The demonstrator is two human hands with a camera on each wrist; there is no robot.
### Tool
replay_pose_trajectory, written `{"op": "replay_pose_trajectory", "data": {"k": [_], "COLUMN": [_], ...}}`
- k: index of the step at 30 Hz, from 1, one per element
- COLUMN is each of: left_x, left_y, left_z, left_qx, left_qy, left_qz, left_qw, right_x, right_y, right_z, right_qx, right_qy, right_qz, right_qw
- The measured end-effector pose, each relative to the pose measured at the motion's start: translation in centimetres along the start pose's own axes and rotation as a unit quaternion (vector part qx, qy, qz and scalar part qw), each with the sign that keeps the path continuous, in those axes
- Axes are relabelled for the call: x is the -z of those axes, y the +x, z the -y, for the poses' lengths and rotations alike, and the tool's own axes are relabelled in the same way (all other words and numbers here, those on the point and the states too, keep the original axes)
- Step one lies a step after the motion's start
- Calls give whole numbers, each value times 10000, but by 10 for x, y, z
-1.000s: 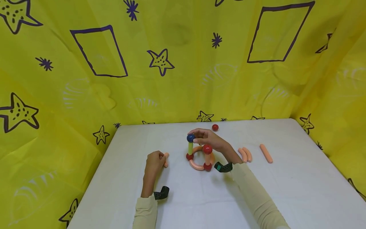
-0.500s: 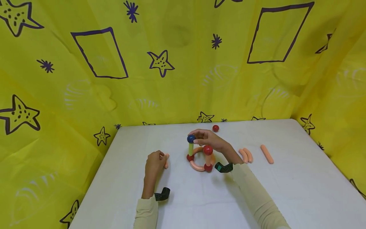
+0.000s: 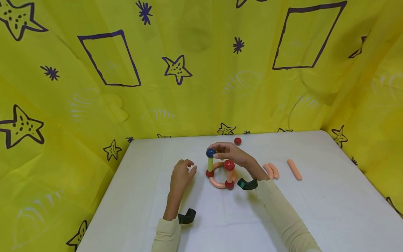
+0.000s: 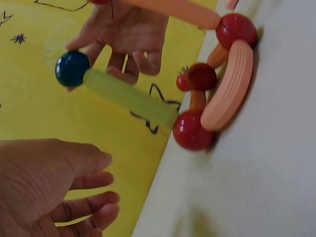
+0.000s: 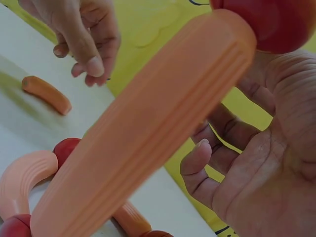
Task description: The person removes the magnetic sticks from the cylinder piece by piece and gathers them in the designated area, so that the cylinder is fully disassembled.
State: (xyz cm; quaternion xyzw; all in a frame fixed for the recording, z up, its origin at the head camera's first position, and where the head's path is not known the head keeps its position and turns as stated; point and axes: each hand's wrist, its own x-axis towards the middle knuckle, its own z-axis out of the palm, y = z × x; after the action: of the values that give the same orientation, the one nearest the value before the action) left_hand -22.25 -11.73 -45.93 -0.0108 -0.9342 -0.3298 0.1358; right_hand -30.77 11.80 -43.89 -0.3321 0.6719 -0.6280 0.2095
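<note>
Blue ball (image 3: 211, 153), lower centre of the head view: pinched by the right hand (image 3: 231, 153), atop green rod (image 3: 210, 165). Left hand (image 3: 181, 176): fingers apart, shifted rightward since earlier, hiding a loose stick (image 5: 47, 95) from that view.

no readable text, no legible label, brand or number, on the table (image 3: 226, 224), its balls (image 3: 237, 141) and rods (image 3: 294, 169), or the curtain (image 3: 201, 105) behind it

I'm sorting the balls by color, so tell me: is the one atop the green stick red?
No, a blue ball sits atop the green stick.
</note>
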Motion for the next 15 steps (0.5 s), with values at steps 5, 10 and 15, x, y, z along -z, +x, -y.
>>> {"op": "replay_pose_trajectory", "data": {"k": [5,10,15], "left_x": [-9,-20,-30], "left_y": [-1,-4,-7], "left_z": [-13,-25,-30], "left_qx": [-625,-918,-962], "left_qy": [-824,-1287,-1384], "left_qz": [144,97,-24], "left_qw": [9945,9874,9857], "right_x": [1,1,1], "right_y": [0,-1,-3], "right_z": [2,2,1], "right_qx": [93,125,183], "right_qy": [-98,-86,-166], "right_qz": [45,14,22], "right_qw": [9999,9999,9997]}}
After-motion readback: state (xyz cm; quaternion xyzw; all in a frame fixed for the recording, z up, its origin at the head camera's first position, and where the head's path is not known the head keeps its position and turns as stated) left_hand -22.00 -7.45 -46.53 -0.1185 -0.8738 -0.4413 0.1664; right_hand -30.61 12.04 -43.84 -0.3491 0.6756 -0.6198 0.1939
